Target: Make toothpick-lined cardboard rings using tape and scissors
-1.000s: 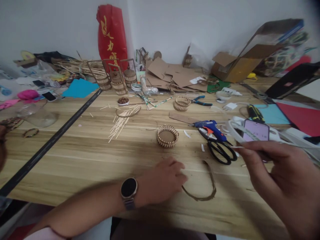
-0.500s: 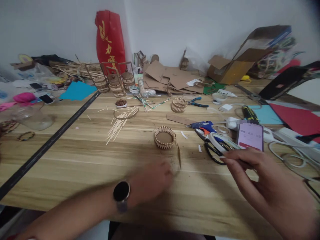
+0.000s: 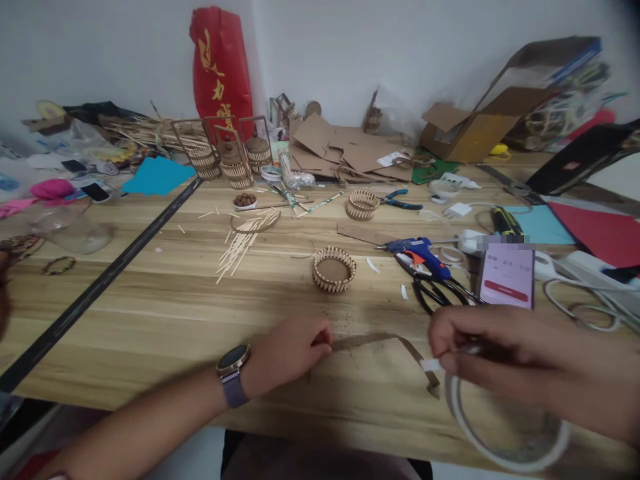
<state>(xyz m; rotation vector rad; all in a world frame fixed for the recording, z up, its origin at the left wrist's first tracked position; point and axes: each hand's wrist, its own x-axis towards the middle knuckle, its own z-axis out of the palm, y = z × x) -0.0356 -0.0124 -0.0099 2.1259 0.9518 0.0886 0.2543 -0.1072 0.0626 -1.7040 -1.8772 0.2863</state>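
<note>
My left hand (image 3: 295, 347), with a watch on its wrist, pinches one end of a thin brown strip (image 3: 373, 339). The strip runs to the right just above or on the table, bends, and its far end lies below the tape. In my right hand (image 3: 505, 353) is a roll of white tape (image 3: 523, 464), its ring hanging under the fingers. Thumb and forefinger pinch the tape's short loose end, close to the strip. Beyond both hands stands a small round basket (image 3: 334, 285) with a brown base and upright stick pieces around it.
A blue glue gun (image 3: 425, 255), black scissors (image 3: 440, 293) and a phone (image 3: 506, 277) lie at the right. Loose thin sticks (image 3: 245, 243) are at centre left. Farther back are another stick ring (image 3: 363, 205), pliers (image 3: 401, 200), cardboard pieces (image 3: 350, 150) and small lantern-like baskets (image 3: 236, 175).
My left hand now has the brown strip, which lay beside the basket, and has drawn it nearer. The tape roll in my right hand has come down and into clear view.
</note>
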